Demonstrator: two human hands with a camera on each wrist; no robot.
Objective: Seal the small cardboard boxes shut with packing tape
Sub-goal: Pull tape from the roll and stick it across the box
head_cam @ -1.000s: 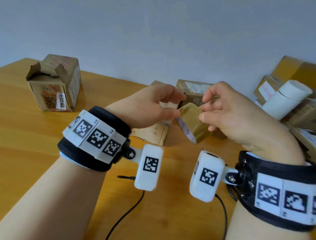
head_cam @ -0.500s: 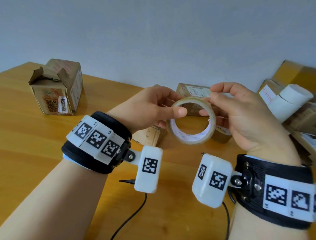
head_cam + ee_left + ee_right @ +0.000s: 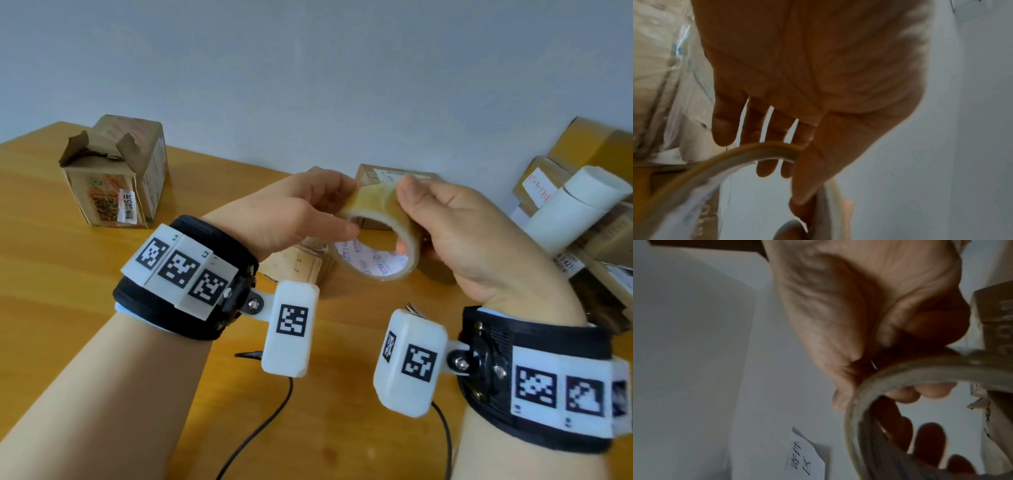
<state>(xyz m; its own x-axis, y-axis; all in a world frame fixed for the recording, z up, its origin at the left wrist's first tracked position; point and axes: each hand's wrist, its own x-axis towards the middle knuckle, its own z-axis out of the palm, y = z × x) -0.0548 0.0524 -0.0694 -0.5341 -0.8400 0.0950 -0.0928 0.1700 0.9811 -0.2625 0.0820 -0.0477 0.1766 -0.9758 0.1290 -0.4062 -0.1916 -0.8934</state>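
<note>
Tape roll [image 3: 378, 236] held up off the desk [image 3: 68, 308] between both hands, at chest height, hole tilted toward the wearer so the printed inner core shows. Left hand [image 3: 291, 219] pinches the near-left rim, thumb on the outer face and fingers behind; the left wrist view shows the rim crossing over the fingers [image 3: 766, 129]. Right hand [image 3: 462, 233] wraps the right side, thumb laid on top of the outer winding, other fingers curled through or behind the ring, as the right wrist view bears out. Neither hand is free.

Likely reason for the hold: the thumb on the winding looks like a search for the loose tape end, with the other hand steadying or turning the roll. Whether an end is lifted cannot be told; no free strip is visible.

Boxes wait on the desk. Open box [image 3: 116, 174] stands far left, well apart, flaps ragged and up, not sealed. Small box [image 3: 387, 174] sits behind the roll by the wall, and another carton [image 3: 294, 267] lies partly hidden under the left hand. Pile of parcels [image 3: 603, 240] with a white tube [image 3: 575, 209] is stacked at right. Black cables [image 3: 253, 431] trail from the wrist cameras across the near desk.

Judgement: sealing not begun; tape must be freed first.
</note>
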